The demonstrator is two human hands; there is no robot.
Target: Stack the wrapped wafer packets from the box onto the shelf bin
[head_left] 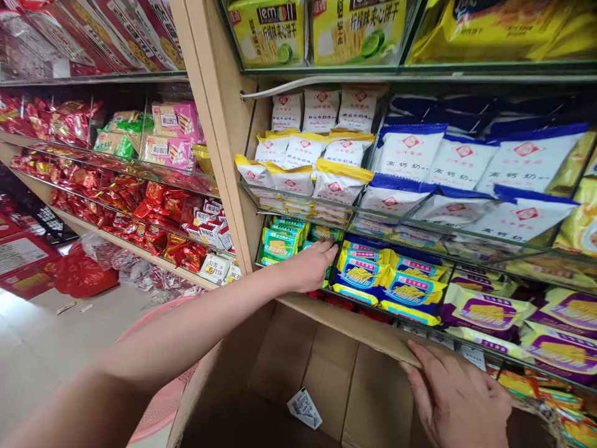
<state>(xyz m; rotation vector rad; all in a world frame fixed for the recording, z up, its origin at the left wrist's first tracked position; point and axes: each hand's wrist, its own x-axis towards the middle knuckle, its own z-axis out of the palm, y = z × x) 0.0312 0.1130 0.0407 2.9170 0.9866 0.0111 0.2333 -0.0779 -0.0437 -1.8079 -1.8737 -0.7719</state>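
Note:
My left hand (313, 266) reaches into a shelf compartment of green snack packs (278, 244), its fingertips over the packs at the right of that compartment. Whether those fingers hold a pack is hard to make out. A large open cardboard box (377, 386) stands below the shelf, with a small white printed slip (305, 409) inside on the cardboard. My right hand (459, 398) grips the box's right rim, thumb on the inner side. Just right of my left hand lie yellow-and-blue packs (361, 274).
White milk snack packs (410, 149) fill the shelf above, and purple packs (489, 311) lie to the right. A wooden divider (212, 130) separates the left shelves of red packs (163, 202). A pink basket (161, 398) and a red bag (86, 270) are on the floor.

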